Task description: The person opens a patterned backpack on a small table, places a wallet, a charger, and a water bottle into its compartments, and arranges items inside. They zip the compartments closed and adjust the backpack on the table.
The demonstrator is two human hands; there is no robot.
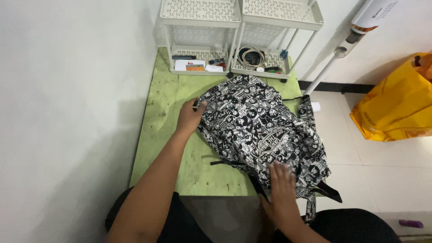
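Observation:
A black-and-white cartoon-print backpack lies flat on a green board on the floor. My left hand grips the backpack's left edge near its top, fingers closed on the fabric. At the bag's lower part, near the black straps, my right hand rests palm down with fingers spread, pressing on the fabric.
Two white shelf racks stand at the board's far end, holding cables and small items. An orange plastic bag sits on the tiled floor at right. A white wall runs along the left. A small purple object lies at lower right.

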